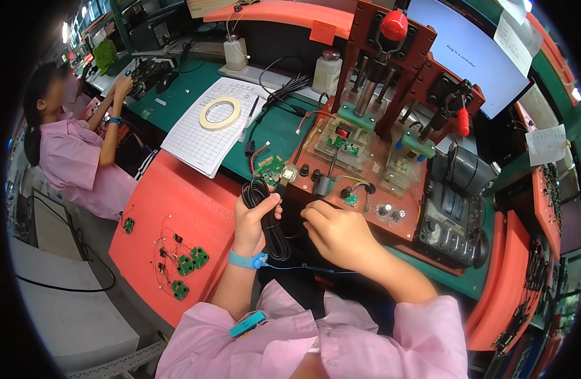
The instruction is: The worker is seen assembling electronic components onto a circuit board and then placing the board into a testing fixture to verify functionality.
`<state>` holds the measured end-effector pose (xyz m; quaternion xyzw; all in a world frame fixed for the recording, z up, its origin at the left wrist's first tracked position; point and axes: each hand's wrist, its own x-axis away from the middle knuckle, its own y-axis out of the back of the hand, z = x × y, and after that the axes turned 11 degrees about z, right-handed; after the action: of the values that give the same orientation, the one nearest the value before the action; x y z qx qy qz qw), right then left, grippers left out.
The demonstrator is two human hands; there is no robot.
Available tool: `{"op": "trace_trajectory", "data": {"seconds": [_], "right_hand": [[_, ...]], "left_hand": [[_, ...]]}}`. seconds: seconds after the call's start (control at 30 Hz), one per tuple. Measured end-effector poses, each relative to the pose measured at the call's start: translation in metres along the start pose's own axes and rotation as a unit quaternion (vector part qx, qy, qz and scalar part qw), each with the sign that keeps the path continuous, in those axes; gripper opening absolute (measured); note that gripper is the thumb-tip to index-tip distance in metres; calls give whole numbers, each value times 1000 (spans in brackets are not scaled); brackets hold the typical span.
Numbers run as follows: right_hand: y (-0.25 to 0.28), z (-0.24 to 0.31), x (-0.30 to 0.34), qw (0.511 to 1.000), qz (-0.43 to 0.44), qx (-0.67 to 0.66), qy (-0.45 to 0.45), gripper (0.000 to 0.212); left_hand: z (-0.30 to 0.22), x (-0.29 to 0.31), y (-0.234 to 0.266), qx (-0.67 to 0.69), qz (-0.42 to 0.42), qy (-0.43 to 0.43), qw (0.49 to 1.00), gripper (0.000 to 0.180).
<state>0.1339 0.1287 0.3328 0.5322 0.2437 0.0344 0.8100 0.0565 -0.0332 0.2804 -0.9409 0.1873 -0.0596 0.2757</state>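
Note:
My left hand (252, 221) is closed around a coiled black cable (275, 237), whose loops hang below the fist. The cable's plug (282, 185) points up past my thumb, close to a metal connector (289, 173) at the edge of the red fixture base. Beside it lies a green circuit board (269, 168) with a red-and-black lead. To the right, my right hand (338, 232) is held in front of the fixture with its fingers curled together; whatever they hold, if anything, is hidden. A blue wrist strap (247, 259) circles my left wrist, its cord running right.
The test fixture (360, 145) with red-knobbed clamps rises ahead, a black device (451, 215) at its right. A tape roll (220, 114) rests on paper sheets (202, 142). Several small boards (184, 264) lie on a red surface at left. Another person (82, 151) sits far left.

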Motion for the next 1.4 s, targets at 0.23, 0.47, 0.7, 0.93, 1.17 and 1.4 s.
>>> {"op": "trace_trajectory", "data": {"seconds": [0.23,0.47,0.7,0.93,1.17,1.4], "right_hand": [[-6,-6,6,999,15,-5,28,13],[2,-2,11,1000,-4,2,31,13],[10,-4,8,996,-62,60,9,15],[15,-28,-29,973,-173,153,3,15],[2,-35,-49,964,-181,189,-42,18],[-1,-39,-51,965,-165,191,-64,19]], "left_hand": [[-3,-3,-1,19,-8,21,1000,24],[-23,-8,-12,-30,-20,18,999,27],[-39,-17,-9,-153,95,10,984,44],[-68,-40,-23,-622,144,-282,716,41],[-65,-56,-52,-698,213,-190,657,24],[-63,-62,-61,-634,209,-107,737,12]]}}
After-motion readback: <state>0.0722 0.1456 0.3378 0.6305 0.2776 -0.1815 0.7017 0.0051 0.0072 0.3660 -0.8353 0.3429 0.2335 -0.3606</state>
